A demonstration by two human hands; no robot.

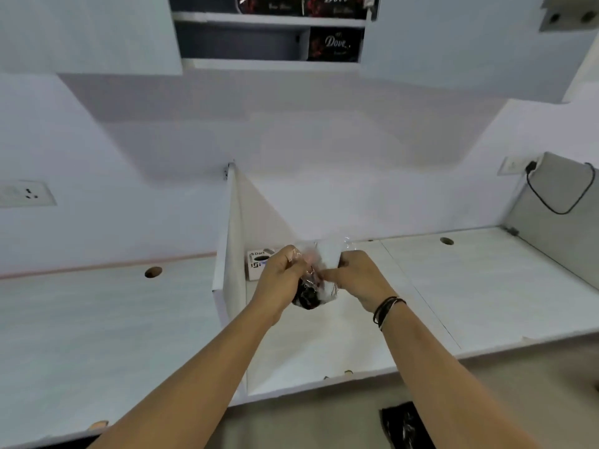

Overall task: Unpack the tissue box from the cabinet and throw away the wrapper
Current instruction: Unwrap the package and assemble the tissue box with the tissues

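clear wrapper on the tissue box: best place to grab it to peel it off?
Grip the loose, crinkled film bunched above the tissue box, coming from above. The wrapper stands clear of the box there, so fingers can pinch film alone. Both the left hand and right hand are already there.

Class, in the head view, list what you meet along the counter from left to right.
Wall socket → cable hole → divider panel → left hand → right hand → second cable hole → black cable.
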